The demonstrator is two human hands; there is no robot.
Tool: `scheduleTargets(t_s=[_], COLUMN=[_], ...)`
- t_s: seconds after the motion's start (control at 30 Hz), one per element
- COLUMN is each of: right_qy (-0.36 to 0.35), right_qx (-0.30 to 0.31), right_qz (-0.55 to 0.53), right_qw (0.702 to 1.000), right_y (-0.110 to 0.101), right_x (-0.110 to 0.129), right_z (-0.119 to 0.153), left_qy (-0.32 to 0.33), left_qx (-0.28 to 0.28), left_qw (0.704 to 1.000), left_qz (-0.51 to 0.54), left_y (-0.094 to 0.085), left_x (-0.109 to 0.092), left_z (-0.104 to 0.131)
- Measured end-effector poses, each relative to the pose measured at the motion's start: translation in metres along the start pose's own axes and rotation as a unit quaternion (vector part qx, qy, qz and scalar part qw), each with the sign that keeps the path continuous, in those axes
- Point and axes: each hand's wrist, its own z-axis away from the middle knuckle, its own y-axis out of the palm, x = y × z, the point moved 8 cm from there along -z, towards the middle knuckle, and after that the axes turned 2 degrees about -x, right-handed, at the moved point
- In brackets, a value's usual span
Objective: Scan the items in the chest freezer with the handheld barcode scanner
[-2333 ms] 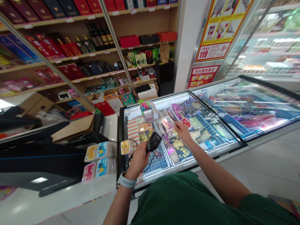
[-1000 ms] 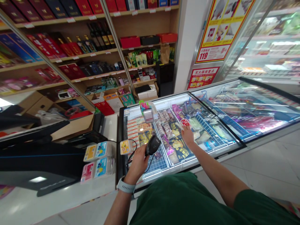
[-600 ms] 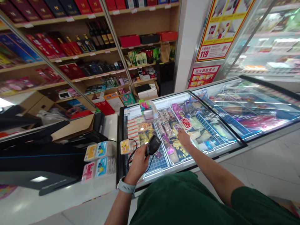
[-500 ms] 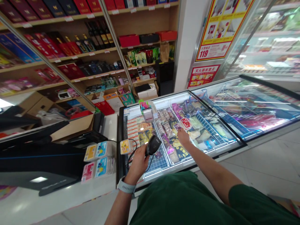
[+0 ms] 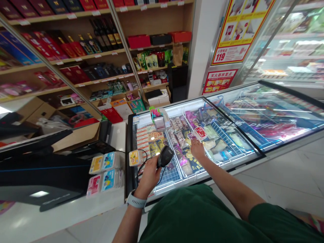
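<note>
My left hand (image 5: pixel 150 175) is wrapped round the handle of a black barcode scanner (image 5: pixel 165 156), held above the chest freezer's glass top. The scanner's dark cable loops beside the hand. My right hand (image 5: pixel 198 149) is over the glass further right, its fingers stretched out and slightly apart. A small purple-and-white packet (image 5: pixel 191 135) shows just past its fingertips; whether they touch it I cannot tell. Close by is a red-and-white label (image 5: pixel 200 132). At the freezer's left end sits a small yellow-and-white pack (image 5: pixel 135 157).
Stacked small yellow, blue and pink packs (image 5: pixel 109 161) stand on the white counter (image 5: pixel 76 216). A colourful bundle (image 5: pixel 157 118), partly blurred, is at the freezer's back. Wire baskets of frozen packs lie under the glass. Behind rise wooden shelves (image 5: pixel 152 20) with boxes and bottles.
My right hand's fingers have gone from curled together to stretched out, at nearly the same spot. My left hand and the scanner have stayed almost still.
</note>
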Motion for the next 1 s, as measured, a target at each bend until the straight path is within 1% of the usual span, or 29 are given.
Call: scheduleTargets(t_s=[0.27, 0.43, 0.6, 0.77, 1.0], right_qy=[0.036, 0.045, 0.054, 0.056, 0.061], right_qx=[-0.002, 0.002, 0.003, -0.001, 0.006], right_qz=[-0.007, -0.008, -0.006, -0.005, -0.008], right_qw=[0.999, 0.999, 0.999, 0.998, 0.998], right_y=[-0.008, -0.008, -0.009, -0.011, -0.007], right_x=[0.005, 0.007, 0.009, 0.010, 0.009], right_z=[-0.005, -0.007, -0.009, -0.008, -0.008], left_qy=[-0.005, 0.000, 0.003, 0.000, -0.004], left_qx=[0.003, -0.016, -0.004, -0.006, -0.009], left_qw=[1.000, 1.000, 1.000, 1.000, 1.000], left_qz=[-0.009, -0.011, 0.004, 0.003, 0.005], left_y=[-0.001, -0.004, -0.002, -0.005, -0.006], left_x=[0.001, 0.002, 0.001, 0.002, 0.002], left_z=[-0.001, 0.003, 0.004, 0.005, 0.007])
